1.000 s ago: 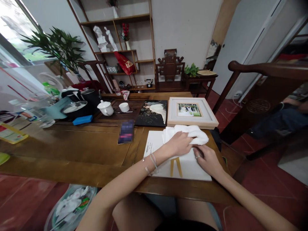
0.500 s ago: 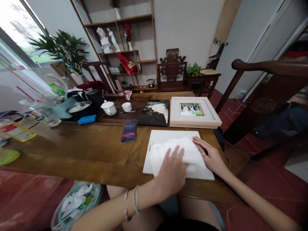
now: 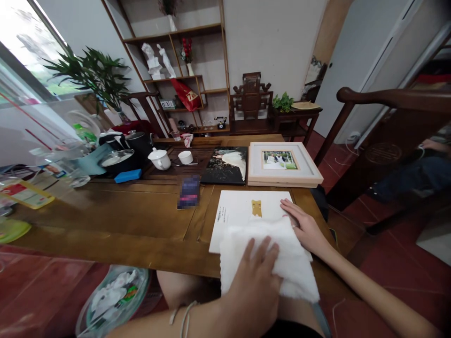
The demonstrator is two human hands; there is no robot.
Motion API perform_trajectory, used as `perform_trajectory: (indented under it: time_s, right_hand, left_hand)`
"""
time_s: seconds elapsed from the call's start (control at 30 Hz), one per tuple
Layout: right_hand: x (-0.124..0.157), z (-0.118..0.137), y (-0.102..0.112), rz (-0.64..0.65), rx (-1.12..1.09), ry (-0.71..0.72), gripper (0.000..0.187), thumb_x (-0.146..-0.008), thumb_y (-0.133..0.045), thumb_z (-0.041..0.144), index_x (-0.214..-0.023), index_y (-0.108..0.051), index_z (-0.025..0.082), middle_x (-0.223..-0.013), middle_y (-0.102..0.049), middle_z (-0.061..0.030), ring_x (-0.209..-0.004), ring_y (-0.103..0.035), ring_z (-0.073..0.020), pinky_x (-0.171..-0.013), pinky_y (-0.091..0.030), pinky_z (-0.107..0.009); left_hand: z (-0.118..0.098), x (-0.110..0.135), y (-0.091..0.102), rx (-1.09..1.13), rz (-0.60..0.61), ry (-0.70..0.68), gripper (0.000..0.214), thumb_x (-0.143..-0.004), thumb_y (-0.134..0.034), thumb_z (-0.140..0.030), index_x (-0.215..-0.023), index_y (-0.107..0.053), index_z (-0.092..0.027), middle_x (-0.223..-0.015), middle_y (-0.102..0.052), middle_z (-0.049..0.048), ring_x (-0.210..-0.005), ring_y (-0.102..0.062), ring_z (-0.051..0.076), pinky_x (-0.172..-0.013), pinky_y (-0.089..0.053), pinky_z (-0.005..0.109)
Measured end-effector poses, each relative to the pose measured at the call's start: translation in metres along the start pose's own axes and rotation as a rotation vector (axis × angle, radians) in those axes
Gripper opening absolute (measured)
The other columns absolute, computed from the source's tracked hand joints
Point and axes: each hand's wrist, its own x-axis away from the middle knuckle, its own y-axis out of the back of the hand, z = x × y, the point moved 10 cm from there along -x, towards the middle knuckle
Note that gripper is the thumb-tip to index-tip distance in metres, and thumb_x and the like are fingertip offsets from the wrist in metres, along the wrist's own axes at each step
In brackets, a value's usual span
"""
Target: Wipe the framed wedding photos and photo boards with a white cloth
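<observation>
The head camera shows a long wooden table (image 3: 151,225) with lots of things on it. On the left there is a blue block (image 3: 128,176). Next come a white teapot (image 3: 160,159) and a little white cup (image 3: 185,157). A dark flat thing (image 3: 189,192) with a blurry front lies nearer. Then there is a dark picture (image 3: 225,165). In front of it, near the table's edge, lies a flat white board (image 3: 235,206). The left hand (image 3: 255,279) is palm down on a fluffy white cloth (image 3: 291,258), with its fingers a bit spread. The cloth covers the near part of the board and reaches past its near edge. A small gold piece (image 3: 257,208) shows on the board, just beyond the cloth. Behind the board sits a pale photo frame (image 3: 310,171). The right hand (image 3: 305,225) lies on the board's right side, fingers straight and close together, pinching nothing that I can see.
</observation>
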Motion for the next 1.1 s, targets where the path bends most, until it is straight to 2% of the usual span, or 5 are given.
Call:
perform_trajectory:
  time_s: [0.3,0.37,0.57,0.67,1.1]
  right_hand:
    - [0.000,0.004,-0.002,-0.012,0.083,0.013,0.037,-0.089,-0.048,0.028,-0.121,-0.060,0.015,-0.133,-0.055,-0.0137,-0.128,-0.047,-0.0270,-0.107,-0.038,-0.051]
    - [0.000,0.004,-0.002,-0.014,0.088,0.012,0.037,-0.089,-0.048,0.028,-0.121,-0.060,0.016,-0.132,-0.056,-0.0136,-0.127,-0.047,-0.0274,-0.106,-0.039,-0.052]
    - [0.001,0.006,-0.002,-0.029,0.086,0.022,0.036,-0.088,-0.047,0.029,-0.120,-0.061,0.018,-0.132,-0.056,-0.0129,-0.127,-0.048,-0.0281,-0.106,-0.039,-0.053]
    - [0.001,0.008,-0.003,-0.019,0.088,0.029,0.036,-0.090,-0.046,0.029,-0.121,-0.061,0.018,-0.133,-0.055,-0.0127,-0.128,-0.047,-0.0277,-0.106,-0.038,-0.053]
    - [0.002,0.011,-0.006,0.029,0.143,0.049,0.038,-0.090,-0.048,0.034,-0.125,-0.058,0.021,-0.136,-0.053,-0.0114,-0.130,-0.044,-0.0272,-0.106,-0.038,-0.052]
  left_hand:
    - [0.148,-0.033,0.005,0.036,-0.149,0.351,0.033,-0.086,-0.047,-0.020,-0.114,-0.063,-0.016,-0.146,-0.039,0.0107,-0.140,-0.024,0.030,-0.112,-0.018,0.056]
    - [0.146,-0.031,0.003,0.036,-0.144,0.310,0.032,-0.085,-0.048,-0.019,-0.113,-0.064,-0.016,-0.147,-0.038,0.0095,-0.141,-0.021,0.030,-0.113,-0.014,0.057]
    - [0.070,0.008,0.001,0.105,-0.043,-0.002,0.026,-0.080,-0.053,-0.022,-0.101,-0.068,-0.020,-0.150,-0.033,0.0036,-0.142,-0.017,0.031,-0.115,-0.012,0.056]
    - [0.057,0.023,0.002,0.165,-0.018,-0.107,0.029,-0.077,-0.055,-0.022,-0.102,-0.068,-0.024,-0.148,-0.036,0.0003,-0.142,-0.020,0.026,-0.117,-0.008,0.049]
    - [0.149,-0.039,0.008,0.138,-0.119,0.058,0.032,-0.085,-0.052,-0.026,-0.115,-0.063,-0.023,-0.147,-0.038,0.0065,-0.141,-0.023,0.025,-0.113,-0.013,0.053]
